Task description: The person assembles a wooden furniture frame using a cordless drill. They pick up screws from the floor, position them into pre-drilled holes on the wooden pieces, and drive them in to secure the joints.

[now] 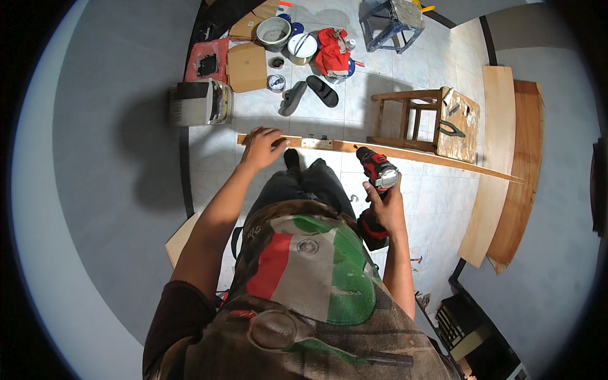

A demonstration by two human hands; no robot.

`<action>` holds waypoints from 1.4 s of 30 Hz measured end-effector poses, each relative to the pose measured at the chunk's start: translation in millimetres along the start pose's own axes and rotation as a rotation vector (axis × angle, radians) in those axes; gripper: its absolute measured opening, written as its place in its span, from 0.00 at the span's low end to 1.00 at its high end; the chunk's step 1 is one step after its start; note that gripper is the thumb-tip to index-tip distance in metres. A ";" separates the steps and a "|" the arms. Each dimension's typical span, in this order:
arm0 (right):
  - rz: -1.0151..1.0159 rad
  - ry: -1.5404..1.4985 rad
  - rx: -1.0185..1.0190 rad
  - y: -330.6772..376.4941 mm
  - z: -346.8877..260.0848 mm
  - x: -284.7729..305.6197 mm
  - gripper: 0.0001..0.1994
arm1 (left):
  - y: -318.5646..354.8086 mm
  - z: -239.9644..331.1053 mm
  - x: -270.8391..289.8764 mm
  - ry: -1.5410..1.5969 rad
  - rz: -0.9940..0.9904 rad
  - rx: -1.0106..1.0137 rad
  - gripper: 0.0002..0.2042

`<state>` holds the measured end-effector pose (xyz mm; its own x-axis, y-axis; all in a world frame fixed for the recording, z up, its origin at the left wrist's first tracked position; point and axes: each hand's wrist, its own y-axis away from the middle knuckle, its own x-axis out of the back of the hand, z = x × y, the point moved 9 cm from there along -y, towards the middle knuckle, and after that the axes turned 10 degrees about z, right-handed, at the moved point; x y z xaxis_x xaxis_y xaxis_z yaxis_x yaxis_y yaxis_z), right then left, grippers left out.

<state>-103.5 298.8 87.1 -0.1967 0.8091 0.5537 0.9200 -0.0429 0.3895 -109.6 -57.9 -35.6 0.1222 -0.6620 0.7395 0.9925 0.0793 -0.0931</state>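
Note:
A long narrow wooden strip [411, 154] runs across in front of my body. My left hand [259, 149] is closed over it close to its left end, with the fingers curled round the far edge. A pale hinge-like plate [316, 144] sits on the strip to the right of that hand. In my right hand [389, 209] is a red and black cordless drill [378, 170], gripped by its handle. The drill's nose points up and left, with its tip close to the strip, just right of the plate. Whether the tip touches the wood I cannot tell.
On the right, a wooden stool [461, 130] bears pliers [451, 129] near the strip. Wide boards [497, 158] lean by the right wall. Beyond are sandals [322, 92], buckets [273, 31], a red cloth [332, 54] and a blue-grey step stool [392, 25]. A box-like container [201, 102] stands left.

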 end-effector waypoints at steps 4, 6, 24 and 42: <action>-0.074 0.053 0.071 -8.4 -6.4 4.2 0.31 | 24.4 21.1 5.1 -0.082 0.090 -0.034 0.22; -0.071 0.094 0.077 -11.8 -9.3 9.8 0.29 | 28.3 37.0 3.4 -0.110 0.039 -0.050 0.27; 0.118 -0.093 -0.066 -0.6 97.3 129.7 0.26 | 38.1 108.3 -78.1 -0.657 -0.372 -0.099 0.45; 0.060 -0.101 0.086 -42.3 92.6 167.4 0.26 | 17.6 84.2 -81.2 -0.597 -0.279 0.032 0.41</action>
<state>-144.0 490.4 95.2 -0.1098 0.8616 0.4955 0.9557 -0.0455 0.2909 -101.8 60.0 -41.2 -0.1679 -0.1341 0.9766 0.9857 -0.0067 0.1686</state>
